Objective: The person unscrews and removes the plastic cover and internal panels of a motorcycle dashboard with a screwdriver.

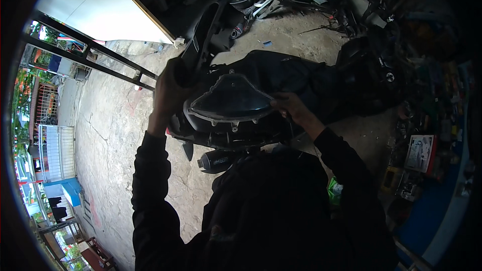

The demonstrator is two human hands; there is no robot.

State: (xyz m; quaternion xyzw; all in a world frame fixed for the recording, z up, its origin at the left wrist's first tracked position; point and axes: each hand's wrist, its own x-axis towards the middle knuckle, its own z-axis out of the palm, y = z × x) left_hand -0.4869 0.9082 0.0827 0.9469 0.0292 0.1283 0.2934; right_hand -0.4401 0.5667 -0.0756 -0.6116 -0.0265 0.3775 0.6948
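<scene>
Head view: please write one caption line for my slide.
Right hand gripping a glossy tabbed cover over a dark motorcycle, left hand near a long dark panel.

A glossy dark lens (231,98), roughly triangular, with rim tabs, is over the motorcycle's (296,78) left end, apex away; a curved black panel (201,31) slants beyond it.

Blk top (271,206), L slv (152,170) wrinkled, R slv (346,163) (also blk) nr wrist-length.
</scene>
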